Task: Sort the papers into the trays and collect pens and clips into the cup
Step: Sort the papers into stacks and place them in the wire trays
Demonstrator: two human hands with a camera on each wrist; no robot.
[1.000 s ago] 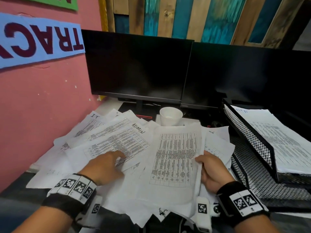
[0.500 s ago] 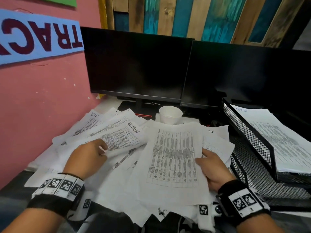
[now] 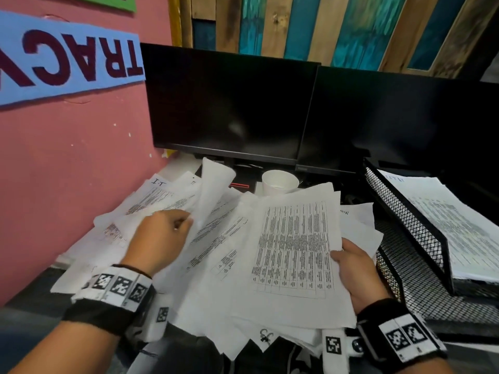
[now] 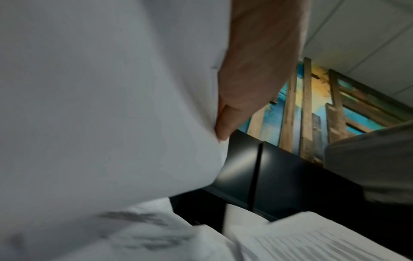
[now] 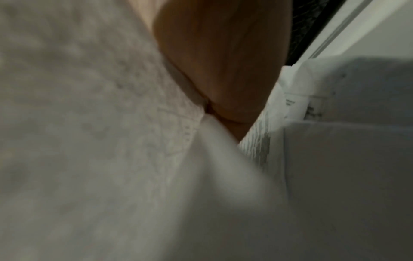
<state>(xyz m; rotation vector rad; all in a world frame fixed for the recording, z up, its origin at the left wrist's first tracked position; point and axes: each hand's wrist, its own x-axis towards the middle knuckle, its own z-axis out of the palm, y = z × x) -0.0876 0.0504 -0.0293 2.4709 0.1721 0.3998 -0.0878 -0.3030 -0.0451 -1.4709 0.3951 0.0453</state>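
White printed papers (image 3: pixel 216 247) cover the desk (image 3: pixel 29 317) from its left edge to the trays. I note my left hand (image 3: pixel 159 238) now pinches one sheet (image 3: pixel 213 190) by its near edge, fingers curled on it; half a second ago that sheet lay flat on the heap, and it now stands curled upward toward the left monitor (image 3: pixel 226 103). In the left wrist view the thumb presses against the raised paper. My right hand (image 3: pixel 356 271) grips a table-printed sheet (image 3: pixel 294 249) at its right edge, thumb on top, as it did a second ago; that sheet is tilted up slightly more. Right wrist view is blurred, showing only paper against the hand. The white cup (image 3: pixel 279 182) stands at the back of the desk beneath the monitors. The upper mesh tray (image 3: pixel 405 225) at the right edge holds stacked sheets.
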